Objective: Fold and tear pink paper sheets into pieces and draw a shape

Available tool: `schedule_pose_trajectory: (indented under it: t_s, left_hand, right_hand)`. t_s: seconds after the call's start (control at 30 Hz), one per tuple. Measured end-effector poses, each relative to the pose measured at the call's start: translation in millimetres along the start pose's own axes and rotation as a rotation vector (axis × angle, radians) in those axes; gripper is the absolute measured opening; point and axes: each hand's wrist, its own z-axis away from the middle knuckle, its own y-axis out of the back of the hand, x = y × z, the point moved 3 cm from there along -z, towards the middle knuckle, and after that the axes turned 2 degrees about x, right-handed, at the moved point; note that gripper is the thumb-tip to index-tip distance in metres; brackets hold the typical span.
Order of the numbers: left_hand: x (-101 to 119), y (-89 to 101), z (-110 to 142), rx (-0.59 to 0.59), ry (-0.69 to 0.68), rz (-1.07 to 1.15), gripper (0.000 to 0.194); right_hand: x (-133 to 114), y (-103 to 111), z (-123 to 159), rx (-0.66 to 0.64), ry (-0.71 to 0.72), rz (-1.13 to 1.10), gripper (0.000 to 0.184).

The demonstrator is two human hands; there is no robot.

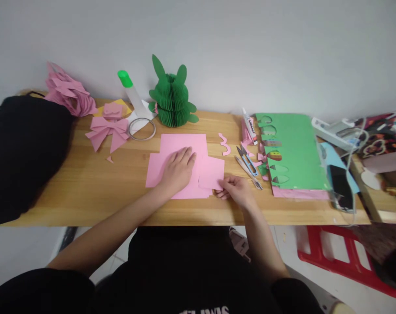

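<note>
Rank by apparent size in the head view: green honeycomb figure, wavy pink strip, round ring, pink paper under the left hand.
1. Pink paper under the left hand
2. Green honeycomb figure
3. Round ring
4. Wavy pink strip

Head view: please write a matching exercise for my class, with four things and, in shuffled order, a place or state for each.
1. left hand
2. right hand
3. scissors
4. stool

A. holding a corner of the small sheet
B. red, lower than the table
C. flat on pink paper
D. blue-handled, lying on the table

Pairs: 1-C, 2-A, 3-D, 4-B
</note>
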Motion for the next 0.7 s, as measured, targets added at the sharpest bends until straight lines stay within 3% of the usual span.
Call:
schedule_pose_trajectory:
  t_s: [0.17,0.37,0.57,0.63,0.7]
  left_hand:
    - [-1,-0.8,0,-0.018,0.028,0.049,0.048]
    - [1,2.4,3,0.075,0.012,0.008,0.050]
    - [-21,4.5,19,0.107,-0.034,0.000,0.060]
    - [-29,10.2,25,0.100,-0.016,0.066,0.060]
    - [-30,20.6,28,0.116,0.042,0.296,0.052]
  right_hand:
    - [7,4,-2,0.019,0.049,-0.062,0.032]
    - [7,12,2,0.018,0.242,-0.149,0.046]
    - [10,24,1,-0.145,0.302,-0.457,0.040]
    - [7,23,5,-0.175,0.352,-0.550,0.038]
    - [0,15,10,-0.205,0.406,-0.615,0.038]
